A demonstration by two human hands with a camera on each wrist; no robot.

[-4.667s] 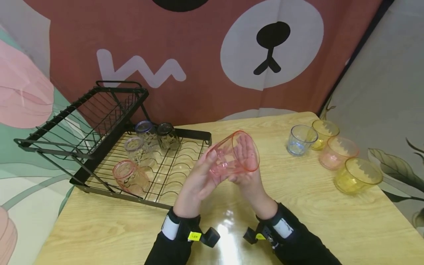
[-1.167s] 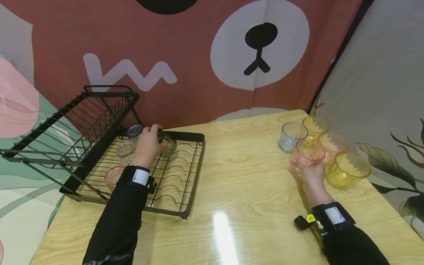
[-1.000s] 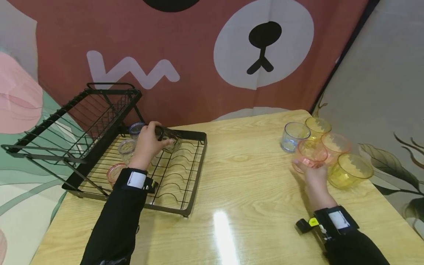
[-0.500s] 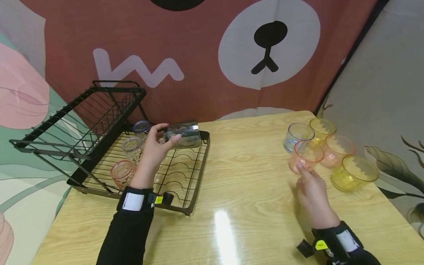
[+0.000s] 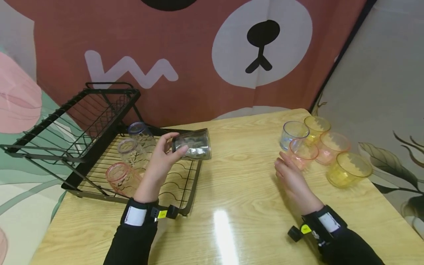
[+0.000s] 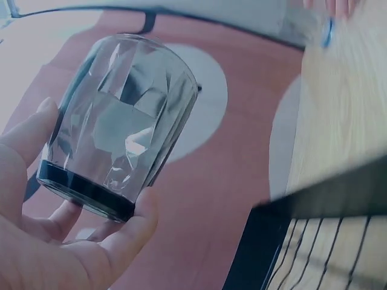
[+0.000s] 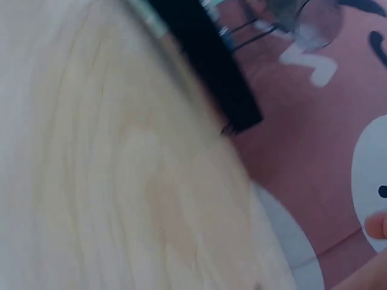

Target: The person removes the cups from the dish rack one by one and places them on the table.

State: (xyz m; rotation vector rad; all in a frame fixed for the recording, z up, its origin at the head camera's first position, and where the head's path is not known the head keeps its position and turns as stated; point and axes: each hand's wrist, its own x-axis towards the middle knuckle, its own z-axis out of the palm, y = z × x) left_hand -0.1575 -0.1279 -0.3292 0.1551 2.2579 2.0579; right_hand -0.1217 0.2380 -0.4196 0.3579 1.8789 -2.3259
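Observation:
In the head view my left hand [image 5: 158,163] grips a dark grey glass [image 5: 193,145] near its base, fingers on one side and thumb on the other. The glass lies tipped sideways, its mouth turned to the right, above the right part of the black dish rack [image 5: 196,180]. The left wrist view shows the faceted wall of this grey glass [image 6: 127,115] and its thick dark base between thumb and fingers. My right hand [image 5: 294,180] holds nothing; its fingers are loosely bent beside a pink glass [image 5: 302,151] standing upright on the table.
A blue-rimmed glass [image 5: 142,135], a clear glass [image 5: 131,151] and a red-rimmed glass [image 5: 122,178] stand upside down in the rack. At the right are a blue glass [image 5: 293,134], another pink glass [image 5: 332,147], a rear yellow glass [image 5: 318,127] and a front yellow glass [image 5: 349,171].
The pink glass went from both hands to the right-hand group, where my right hand released it and moved left. My left hand took the grey glass from the rack and lifted it rightward.

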